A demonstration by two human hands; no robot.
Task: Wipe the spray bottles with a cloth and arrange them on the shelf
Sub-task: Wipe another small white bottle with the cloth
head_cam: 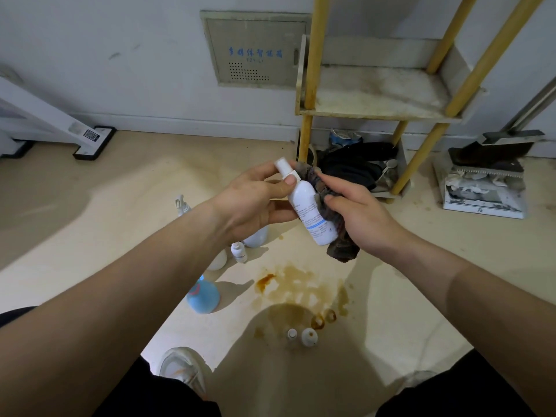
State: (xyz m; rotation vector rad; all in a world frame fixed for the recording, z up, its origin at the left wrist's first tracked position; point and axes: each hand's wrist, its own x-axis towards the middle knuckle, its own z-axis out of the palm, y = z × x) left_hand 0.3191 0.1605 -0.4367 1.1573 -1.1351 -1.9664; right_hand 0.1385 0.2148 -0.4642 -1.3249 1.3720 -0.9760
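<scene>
Spray bottle (313, 212): white w/ blue band, held mid-frame above the floor, tilted, cap (282, 165) toward upper left, base toward lower right; not on the shelf yet
Left hand (255, 200): thumb + fingers clamped on the bottle's neck/shoulder, just under the cap
Right hand (358, 218): closed round a dark cloth (340, 239), thumb pressing it vs the bottle's right side
Cloth lie: bunched along the bottle's right side, loose end hangs below the base
Shelf (376, 94): upper right of frame, yellow posts; middle tier bare but streaked w/ grime, bottom tier holds dark clutter (355, 167)
Floor, left of centre: trigger bottle (182, 203), small white bottle (239, 251), blue bottle (203, 294), all upright, partly under the left arm
Floor, lower centre: two tiny bottles (301, 337) beside a brown stain (298, 290); can't tell if it's wet
Step (judged): wiping in hand, placing not begun
Risk 1: the only hold is at the narrow neck; a hard downward rub could pull the bottle free, so it drops onto the floor bottles + topples them
Risk 2: fingers sit close to the cap; a squeeze might pop it or fire the nozzle, can't tell if it locks
Risk 3: grimy tier would re-soil a clean base unless wiped first
Risk 4: hanging cloth end could drag thru the stain on a low reach + smear the next bottle
</scene>
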